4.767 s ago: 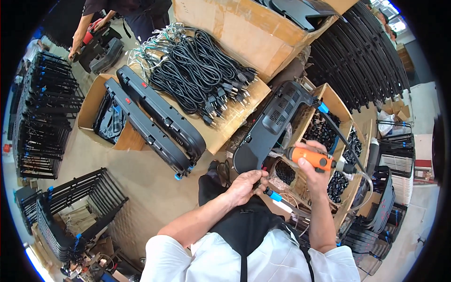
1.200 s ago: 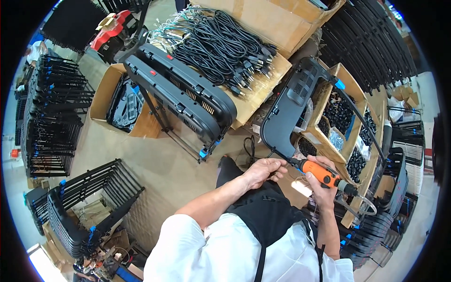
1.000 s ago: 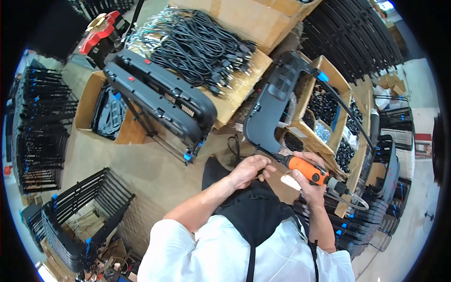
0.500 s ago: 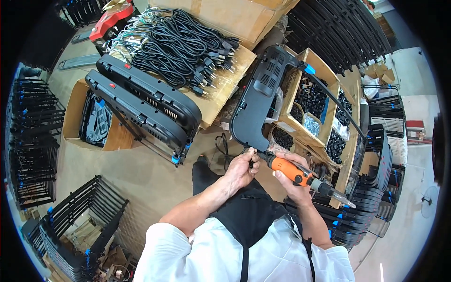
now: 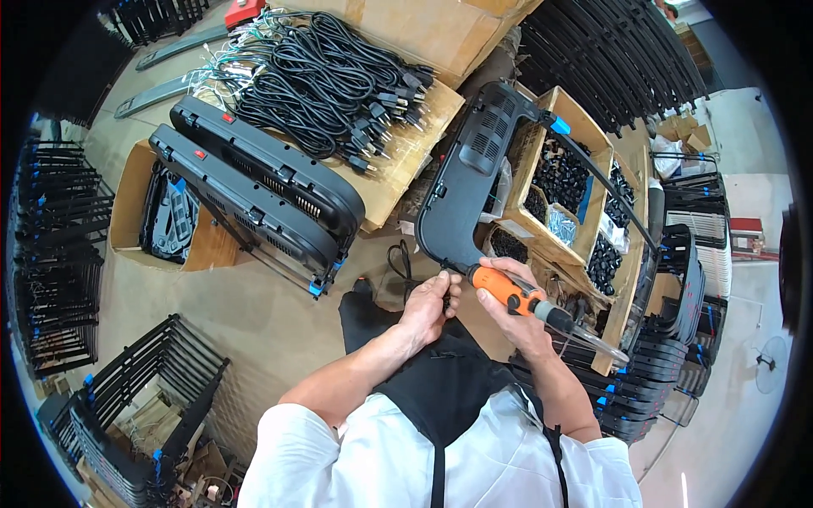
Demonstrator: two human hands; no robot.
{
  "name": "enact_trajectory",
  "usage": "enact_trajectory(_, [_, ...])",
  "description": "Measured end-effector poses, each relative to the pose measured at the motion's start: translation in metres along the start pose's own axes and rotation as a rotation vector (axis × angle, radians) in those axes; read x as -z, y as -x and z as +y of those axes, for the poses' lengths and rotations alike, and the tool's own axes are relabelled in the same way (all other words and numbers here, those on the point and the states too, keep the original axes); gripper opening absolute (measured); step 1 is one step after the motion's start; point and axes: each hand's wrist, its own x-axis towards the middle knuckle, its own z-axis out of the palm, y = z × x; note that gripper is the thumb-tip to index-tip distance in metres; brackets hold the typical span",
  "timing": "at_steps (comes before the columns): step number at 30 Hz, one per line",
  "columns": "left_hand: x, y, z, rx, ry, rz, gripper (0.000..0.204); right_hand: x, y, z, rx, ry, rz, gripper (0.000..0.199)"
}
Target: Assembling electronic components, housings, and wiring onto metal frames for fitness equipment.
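A long black plastic housing (image 5: pixel 471 173) with vent slots leans from my lap toward the boxes ahead. My right hand (image 5: pixel 514 315) grips an orange electric screwdriver (image 5: pixel 506 293), its tip at the housing's near end. My left hand (image 5: pixel 428 306) pinches something small and dark at the same spot, beside the screwdriver's tip; what it holds is too small to tell. A cable runs from the screwdriver's rear to the right.
Two finished black housings (image 5: pixel 262 195) rest on a cardboard box at left. A heap of black power cords (image 5: pixel 326 72) lies on cardboard behind them. Compartmented boxes of small black parts (image 5: pixel 569 190) stand at right. Stacks of black frames (image 5: pixel 51 271) line the floor around.
The view has swung around while both hands stayed at the housing's near end. The screwdriver's tip has come down to the housing's edge next to my left fingers.
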Motion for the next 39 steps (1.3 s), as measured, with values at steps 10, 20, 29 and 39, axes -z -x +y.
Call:
enact_trajectory(10, [0.023, 0.006, 0.012, -0.036, -0.230, -0.031, 0.021, -0.009, -0.021, -0.002, -0.037, 0.164, -0.182, 0.033])
enact_trajectory(20, [0.026, 0.007, 0.026, 0.087, 0.034, -0.049, 0.020, -0.016, -0.024, -0.002, -0.054, 0.173, -0.171, 0.037])
enact_trajectory(29, [-0.005, -0.018, 0.054, 0.068, 0.254, -0.035, 0.031, 0.004, -0.033, -0.024, -0.022, -0.110, -0.029, 0.053])
enact_trajectory(39, [-0.031, -0.030, 0.075, 0.106, 0.326, -0.038, 0.029, 0.009, -0.058, -0.029, 0.024, -0.017, -0.103, 0.052])
